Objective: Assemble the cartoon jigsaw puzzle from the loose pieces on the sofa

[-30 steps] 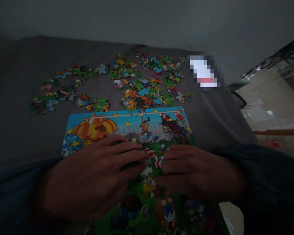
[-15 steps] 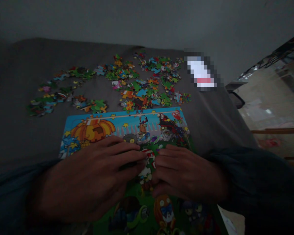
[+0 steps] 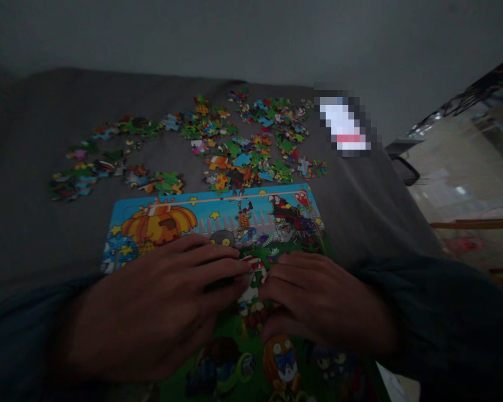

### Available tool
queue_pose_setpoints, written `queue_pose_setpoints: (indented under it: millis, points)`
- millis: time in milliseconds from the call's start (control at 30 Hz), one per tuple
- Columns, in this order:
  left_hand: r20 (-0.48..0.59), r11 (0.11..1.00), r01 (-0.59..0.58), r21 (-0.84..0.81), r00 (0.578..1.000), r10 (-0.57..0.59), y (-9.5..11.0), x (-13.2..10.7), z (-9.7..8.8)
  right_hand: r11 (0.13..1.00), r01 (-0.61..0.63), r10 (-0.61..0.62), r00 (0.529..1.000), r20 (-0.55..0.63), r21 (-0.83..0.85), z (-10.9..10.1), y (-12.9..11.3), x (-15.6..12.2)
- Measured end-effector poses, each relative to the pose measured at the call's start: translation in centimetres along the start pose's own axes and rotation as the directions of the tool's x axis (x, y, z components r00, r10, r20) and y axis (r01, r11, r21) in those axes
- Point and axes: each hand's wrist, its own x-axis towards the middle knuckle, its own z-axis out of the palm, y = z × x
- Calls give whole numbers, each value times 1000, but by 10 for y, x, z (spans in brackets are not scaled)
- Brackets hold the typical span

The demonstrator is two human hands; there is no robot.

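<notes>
Jigsaw puzzle (image 3: 218,220) lies under left hand (image 3: 151,301) and right hand (image 3: 322,298), both curled, nearly meeting.

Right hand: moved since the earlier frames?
Yes: the right hand has slid left, toward the left hand, judged against the jigsaw puzzle board, which stays put in view.

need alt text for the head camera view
A person's left hand and right hand rest with fingertips nearly together on a colourful cartoon jigsaw puzzle showing a pumpkin and zombies. Loose puzzle pieces lie scattered beyond it on a grey fabric surface.
</notes>
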Motion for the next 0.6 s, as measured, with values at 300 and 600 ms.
queue_pose_setpoints:
  millis: [300, 600]
  points:
    - [31, 999, -31, 30, 999, 30, -1, -2, -2, 998, -41, 41, 999, 2, 48, 0, 1, 0]
    - [12, 997, -63, 53, 998, 62, 1, 2, -4, 987, 149, -144, 987, 77, -55, -5, 3, 1]
